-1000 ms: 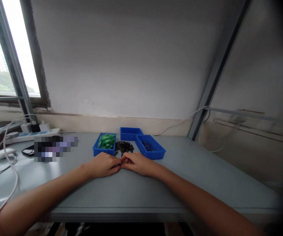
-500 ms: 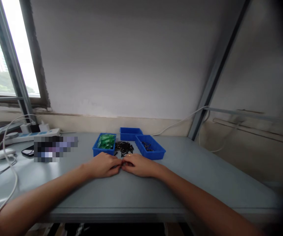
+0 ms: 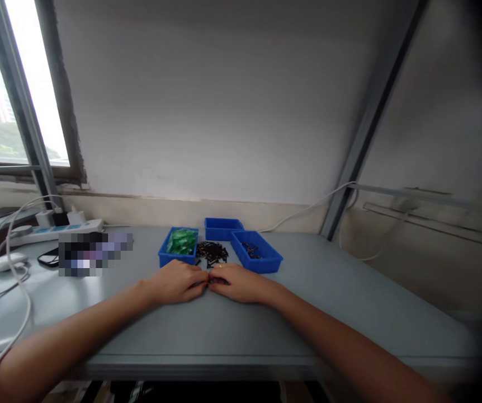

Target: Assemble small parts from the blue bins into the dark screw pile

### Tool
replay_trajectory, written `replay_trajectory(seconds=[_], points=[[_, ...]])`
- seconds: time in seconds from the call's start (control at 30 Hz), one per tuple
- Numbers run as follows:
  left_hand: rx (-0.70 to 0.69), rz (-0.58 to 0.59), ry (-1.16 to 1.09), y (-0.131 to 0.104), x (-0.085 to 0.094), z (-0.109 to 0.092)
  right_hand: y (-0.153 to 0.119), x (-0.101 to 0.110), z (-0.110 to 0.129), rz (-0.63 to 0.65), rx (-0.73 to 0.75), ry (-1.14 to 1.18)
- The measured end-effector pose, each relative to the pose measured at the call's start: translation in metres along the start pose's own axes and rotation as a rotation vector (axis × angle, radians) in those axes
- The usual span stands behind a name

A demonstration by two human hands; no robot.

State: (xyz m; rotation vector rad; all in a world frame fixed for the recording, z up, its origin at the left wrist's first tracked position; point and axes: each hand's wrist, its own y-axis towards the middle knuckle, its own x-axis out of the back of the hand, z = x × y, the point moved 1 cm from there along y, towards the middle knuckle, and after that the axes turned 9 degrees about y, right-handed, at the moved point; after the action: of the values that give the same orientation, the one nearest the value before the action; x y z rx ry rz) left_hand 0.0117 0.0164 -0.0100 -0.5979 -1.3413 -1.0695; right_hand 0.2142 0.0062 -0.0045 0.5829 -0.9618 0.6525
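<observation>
My left hand (image 3: 179, 281) and my right hand (image 3: 237, 282) meet fingertip to fingertip low over the table. Both are closed, and whatever they pinch is too small and hidden to name. Just beyond them lies a loose pile of small black parts (image 3: 212, 253). Left of the pile stands a blue bin holding green packets (image 3: 182, 242). To its right, an angled blue bin (image 3: 268, 264) contains some small dark parts (image 3: 250, 250).
A third blue bin (image 3: 223, 229) stands behind the pile. At the left are a power strip (image 3: 62, 230) with plugs, white cables (image 3: 26, 302), a white device (image 3: 9, 261) and a blurred-out item (image 3: 94, 254). A metal post (image 3: 360, 134) rises at the back right.
</observation>
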Motion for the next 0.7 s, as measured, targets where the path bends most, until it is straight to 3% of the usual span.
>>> replay_trajectory(seconds=[0.7], points=[[0.000, -0.037, -0.012, -0.0005, -0.0033, 0.0020, 0.0001, 0.0002, 0.0022, -0.015, -0.025, -0.033]])
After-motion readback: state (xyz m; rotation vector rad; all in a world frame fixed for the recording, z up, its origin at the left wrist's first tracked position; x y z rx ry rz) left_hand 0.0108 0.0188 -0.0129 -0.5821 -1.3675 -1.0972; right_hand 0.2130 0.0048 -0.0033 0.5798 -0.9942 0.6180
